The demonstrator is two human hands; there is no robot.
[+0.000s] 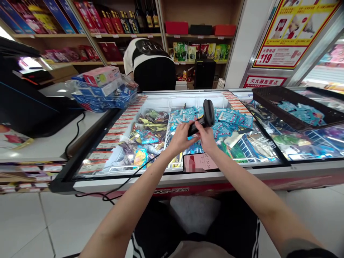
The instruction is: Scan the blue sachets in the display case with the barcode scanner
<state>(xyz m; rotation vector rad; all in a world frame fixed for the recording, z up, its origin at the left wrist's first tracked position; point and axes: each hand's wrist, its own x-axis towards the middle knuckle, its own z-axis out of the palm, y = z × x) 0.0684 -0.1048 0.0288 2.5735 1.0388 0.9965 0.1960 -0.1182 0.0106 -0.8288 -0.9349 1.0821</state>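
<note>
A black handheld barcode scanner [209, 113] is gripped by its handle between my two hands, its head tilted up and away from me. My left hand [180, 138] wraps the lower handle. My right hand [206, 136] closes on the handle from the other side, nearer the head. Beneath them spread several small light-blue packets [227, 116] over the chest freezer's glass top [92, 157]; the hands hide some of them. A phone [200, 163] showing a timer lies on the near edge, partly behind my right forearm. The scanner's black cable [131, 175] trails down to the left.
At right, a dark tray [285, 122] holds more blue packets. Plastic-wrapped boxes [103, 89] sit on the counter at left, beside a black machine [24, 93]. A person [153, 68] bends over behind the freezer. Stocked shelves [126, 35] stand at the back.
</note>
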